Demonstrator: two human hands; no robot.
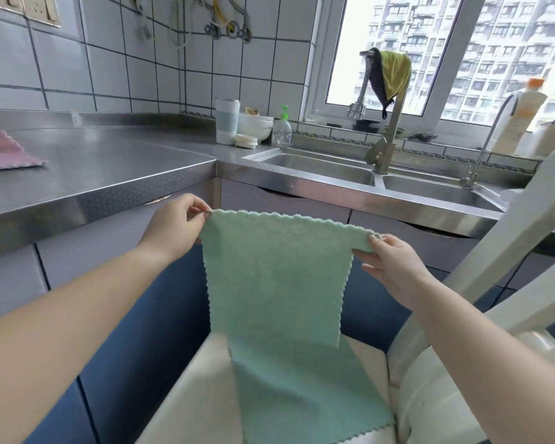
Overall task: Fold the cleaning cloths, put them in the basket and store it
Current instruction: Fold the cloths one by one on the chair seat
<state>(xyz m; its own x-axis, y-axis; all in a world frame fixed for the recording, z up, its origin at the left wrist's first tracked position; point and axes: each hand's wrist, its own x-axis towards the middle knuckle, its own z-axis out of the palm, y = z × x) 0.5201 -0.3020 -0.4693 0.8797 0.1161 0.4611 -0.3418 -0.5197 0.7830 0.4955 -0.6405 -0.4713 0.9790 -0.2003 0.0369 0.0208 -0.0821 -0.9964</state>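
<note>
Holding the green cloth (276,283) by its two upper corners, both hands keep it spread above a white chair (430,363). The left hand (173,229) pinches the left corner between thumb and fingertips, so that grip is clamped on the cloth. The right hand (391,264) pinches the right corner with the thumb on top, and that grip is likewise clamped on the cloth.

The top edge of the cloth runs nearly level between the two hands. The upper part hangs down; the lower part lies on the chair seat, with its scalloped bottom edge near the front of the seat.

A pink cloth (4,152) lies flat on the steel surface (116,161) at the far left, well apart from the hands. A double sink (350,171) is set in the surface ahead, with a tall faucet (385,136) between the basins. A yellow and grey cloth (391,75) hangs over the top of the faucet.

Near the corner of the surface stand a white tumbler (226,121), a white bowl (257,125), a small round lid (246,141) and a pump bottle (282,131). A white bottle with an orange cap (519,116) stands by the window at the right.
</note>
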